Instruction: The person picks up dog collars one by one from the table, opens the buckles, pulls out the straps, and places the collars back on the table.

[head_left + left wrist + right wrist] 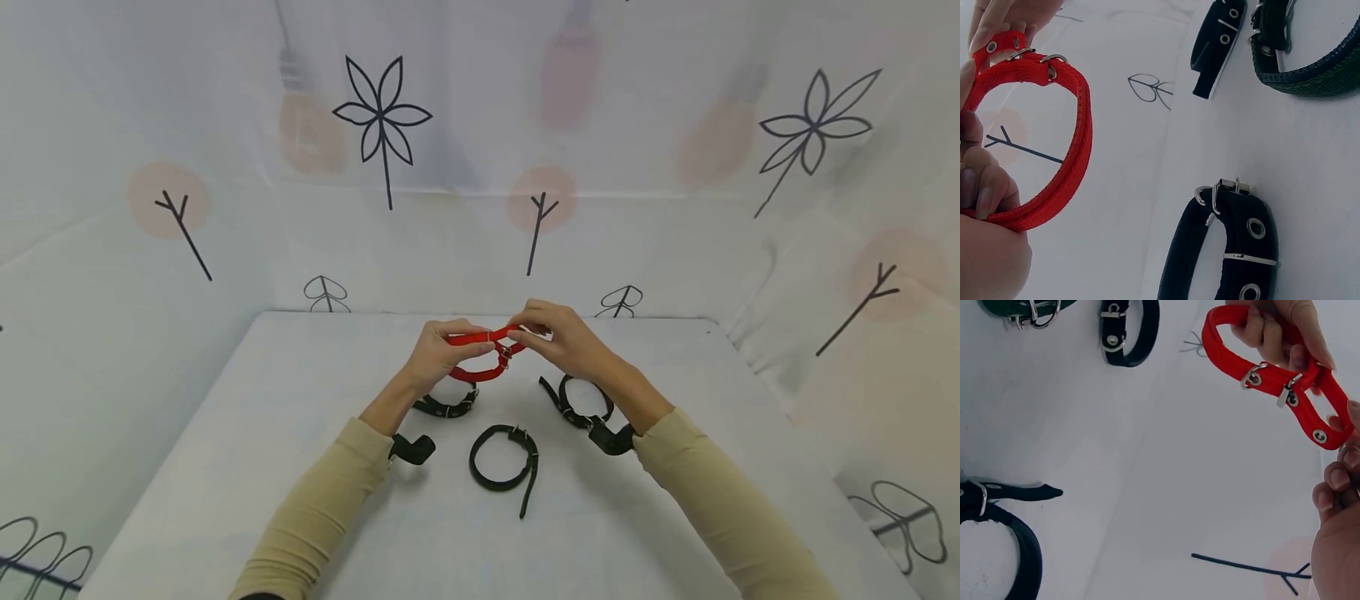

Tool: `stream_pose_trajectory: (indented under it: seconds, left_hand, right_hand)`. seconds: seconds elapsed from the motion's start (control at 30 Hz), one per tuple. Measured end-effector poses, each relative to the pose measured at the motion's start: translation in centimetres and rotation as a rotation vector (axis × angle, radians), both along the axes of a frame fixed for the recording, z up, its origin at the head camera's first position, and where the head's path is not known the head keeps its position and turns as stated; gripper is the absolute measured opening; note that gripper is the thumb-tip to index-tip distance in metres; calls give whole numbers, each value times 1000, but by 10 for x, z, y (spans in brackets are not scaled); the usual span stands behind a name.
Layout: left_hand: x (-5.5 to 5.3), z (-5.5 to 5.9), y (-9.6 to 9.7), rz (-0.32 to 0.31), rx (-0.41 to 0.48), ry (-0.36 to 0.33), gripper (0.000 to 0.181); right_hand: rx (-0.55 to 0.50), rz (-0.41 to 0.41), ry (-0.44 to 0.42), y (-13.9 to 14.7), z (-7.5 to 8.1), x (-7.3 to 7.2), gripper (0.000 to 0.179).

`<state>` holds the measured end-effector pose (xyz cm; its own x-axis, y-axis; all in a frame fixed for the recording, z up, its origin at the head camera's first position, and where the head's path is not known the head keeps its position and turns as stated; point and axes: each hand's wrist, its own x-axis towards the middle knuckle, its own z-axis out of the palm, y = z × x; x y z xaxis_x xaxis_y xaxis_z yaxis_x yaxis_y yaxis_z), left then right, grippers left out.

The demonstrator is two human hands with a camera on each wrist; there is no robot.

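A red buckled collar (480, 375) is held up above the far part of the table by both hands. My left hand (438, 350) grips one side of its loop, thumb along the band. My right hand (562, 337) pinches the strap at the other side, past the buckle. In the right wrist view the red collar (1235, 359) shows its metal buckle (1285, 394), D-ring and eyelets, with the strap bent into a smaller loop toward the right fingertips. The left wrist view shows the red collar (1084, 119) as a wide doubled band.
Several dark collars lie on the white table (225, 467): one behind the left wrist (447, 412), one near the right forearm (564, 402), and a front collar (473, 454) with its strap end pointing toward me. A patterned white cloth backdrop (465, 250) stands behind the table.
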<state>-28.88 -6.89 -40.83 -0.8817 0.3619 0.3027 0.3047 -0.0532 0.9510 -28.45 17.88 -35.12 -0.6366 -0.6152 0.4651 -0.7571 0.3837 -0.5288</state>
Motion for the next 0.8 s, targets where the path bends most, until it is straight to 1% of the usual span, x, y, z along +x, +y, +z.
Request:
stream_pose_trajectory:
  seconds: [0.2,0.37,0.5,0.63,0.8]
  left_hand:
    - [-1,-1,0,-23,2,3,20]
    - [1,-1,0,-35,-1,10,20]
    - [1,-2,-1,-30,3,18,20]
    - [1,-2,-1,-2,8,14,21]
    - [0,-1,-4,55,22,-8,24]
  right_hand:
    - [17,44,-4,-5,1,0,11]
    - [32,36,-34,-8,1,1,8]
    - [38,40,-33,-9,1,1,7]
    - [24,15,-5,-6,1,0,11]
    - [-32,-61,42,3,3,-3,11]
